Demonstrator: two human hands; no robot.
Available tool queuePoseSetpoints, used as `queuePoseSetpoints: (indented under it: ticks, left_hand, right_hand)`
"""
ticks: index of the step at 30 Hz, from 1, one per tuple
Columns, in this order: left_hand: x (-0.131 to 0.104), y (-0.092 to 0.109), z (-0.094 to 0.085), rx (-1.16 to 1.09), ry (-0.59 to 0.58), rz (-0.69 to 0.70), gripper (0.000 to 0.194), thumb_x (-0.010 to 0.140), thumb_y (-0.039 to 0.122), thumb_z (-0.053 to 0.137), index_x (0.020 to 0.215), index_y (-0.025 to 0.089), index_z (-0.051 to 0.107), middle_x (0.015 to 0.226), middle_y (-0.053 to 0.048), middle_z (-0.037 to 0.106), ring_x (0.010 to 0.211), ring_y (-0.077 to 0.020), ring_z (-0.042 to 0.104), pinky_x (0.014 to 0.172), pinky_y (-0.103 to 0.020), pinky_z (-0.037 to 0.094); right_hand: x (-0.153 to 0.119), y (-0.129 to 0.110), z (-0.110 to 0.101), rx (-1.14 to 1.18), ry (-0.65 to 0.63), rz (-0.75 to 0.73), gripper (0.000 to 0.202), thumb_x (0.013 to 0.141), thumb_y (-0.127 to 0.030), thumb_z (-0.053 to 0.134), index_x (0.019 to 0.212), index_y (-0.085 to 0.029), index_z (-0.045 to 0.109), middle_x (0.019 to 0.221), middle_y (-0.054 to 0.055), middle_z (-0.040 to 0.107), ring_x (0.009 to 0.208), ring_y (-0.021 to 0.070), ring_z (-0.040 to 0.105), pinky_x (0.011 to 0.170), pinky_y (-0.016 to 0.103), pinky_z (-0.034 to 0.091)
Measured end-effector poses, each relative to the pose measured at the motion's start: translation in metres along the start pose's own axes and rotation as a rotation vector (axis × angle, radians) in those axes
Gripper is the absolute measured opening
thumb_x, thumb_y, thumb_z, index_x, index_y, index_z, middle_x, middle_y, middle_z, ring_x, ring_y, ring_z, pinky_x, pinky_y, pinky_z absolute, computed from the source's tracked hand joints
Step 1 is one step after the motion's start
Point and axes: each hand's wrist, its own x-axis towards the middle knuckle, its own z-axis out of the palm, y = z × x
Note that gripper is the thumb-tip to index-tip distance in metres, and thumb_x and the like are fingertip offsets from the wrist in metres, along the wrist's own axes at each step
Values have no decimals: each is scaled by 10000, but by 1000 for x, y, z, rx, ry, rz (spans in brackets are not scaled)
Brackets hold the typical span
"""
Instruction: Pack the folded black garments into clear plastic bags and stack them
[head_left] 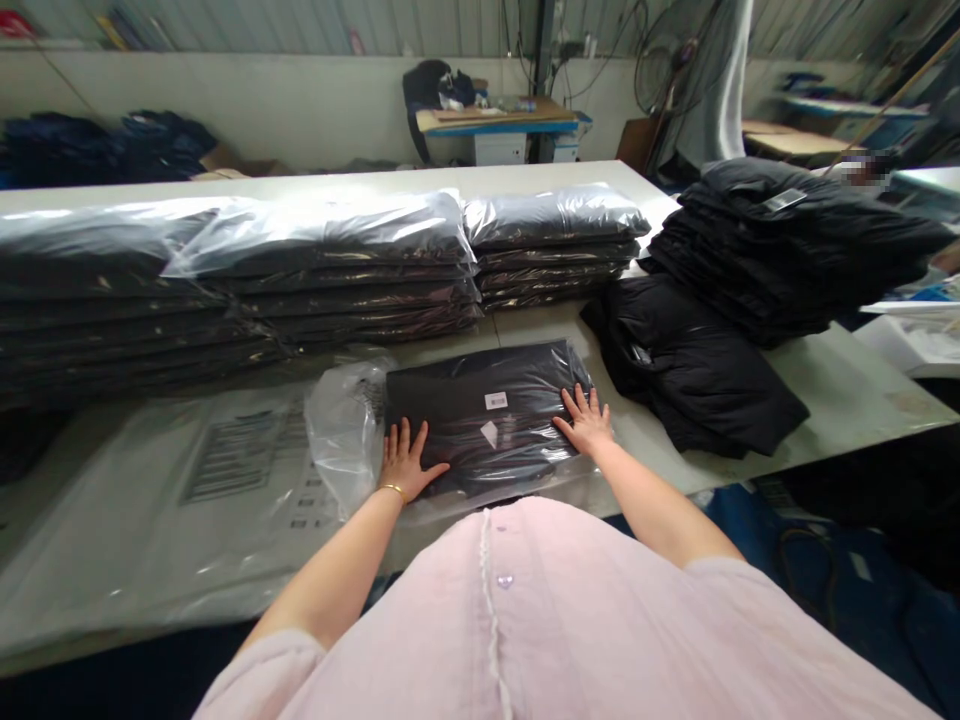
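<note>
A folded black garment [450, 400] lies flat inside a clear plastic bag [341, 430] on the table in front of me. Two small white labels show near its middle. My left hand [407, 462] rests spread on the garment's left end, a bracelet at the wrist. On the right end lies my right hand [585, 420], its fingers apart and flat on the plastic. The bag's loose, crumpled mouth spreads out to the left of the garment.
Behind stand stacks of bagged black garments [337, 240]. More clear printed bags [225, 460] lie flat at left. To the right are a loose black jacket [690, 360] and a tall pile of black garments [772, 250]. The table's edge [885, 430] runs at the right front.
</note>
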Motion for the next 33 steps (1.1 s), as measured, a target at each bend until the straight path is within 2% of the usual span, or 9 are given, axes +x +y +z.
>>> queuePoseSetpoints:
  ticks: [8,13,20,24,27,28,30,32,33]
  left_hand:
    - [1,-1,7,-17,6,-4,1048,693,736,584,1536,232,216,1627,-100,-14,1471,-393,-11,1165,-545,112]
    - [1,2,8,-3,-1,-25,1057,687,733,591,1536,226,219,1627,-103,-10,1472,-388,-14,1167,-534,108]
    - [6,8,3,48,-99,-80,1074,680,735,589,1541,229,195,1627,-103,12,1474,-381,-17,1166,-524,96]
    - [16,24,-23,134,-240,-143,1092,648,738,623,1532,229,236,1616,-149,80,1465,-407,65,1149,-520,136]
    - [31,48,-56,235,-320,-173,1082,574,667,736,1482,207,370,1539,-218,304,1395,-422,288,1111,-521,224]
    - [36,57,-68,267,-336,-168,1010,563,619,769,1427,197,457,1463,-227,425,1337,-409,386,1090,-512,267]
    - [49,79,-88,285,-346,-136,710,621,517,774,1237,198,629,1262,-197,610,1193,-357,535,1014,-460,373]
    - [61,102,-101,240,-329,-88,492,688,465,735,1108,214,686,1161,-155,664,1116,-318,586,918,-395,446]
    - [67,114,-105,191,-328,-60,442,714,463,711,1087,227,692,1146,-135,672,1094,-303,600,878,-368,464]
  right_hand:
    - [3,4,4,55,-8,-13,723,905,-711,237,1528,-405,35,1626,-25,-25,1469,343,-1,1105,613,204]
    - [4,3,8,65,-3,-1,722,907,-708,230,1530,-398,40,1625,-27,-48,1469,344,-29,1107,626,181]
    - [7,4,14,108,-9,5,731,900,-711,265,1530,-398,64,1623,-25,-64,1468,346,-70,1109,645,140]
    - [12,10,11,211,-34,-6,699,904,-690,301,1522,-417,120,1625,-24,-15,1471,353,-32,1097,664,158]
    - [18,20,6,341,-53,-22,606,931,-628,297,1499,-423,244,1617,-17,114,1472,348,59,1082,658,222]
    - [21,25,5,387,-31,-36,588,936,-603,305,1491,-408,285,1609,-9,161,1469,337,97,1087,636,244]
    - [25,34,4,480,63,-58,584,936,-555,337,1483,-350,339,1590,20,231,1458,297,182,1111,555,283]
    - [30,43,3,561,193,-44,591,931,-508,359,1476,-280,373,1570,57,280,1434,257,261,1130,468,303]
    - [32,47,3,592,251,-21,588,928,-488,363,1465,-251,395,1553,76,311,1419,247,295,1134,441,307]
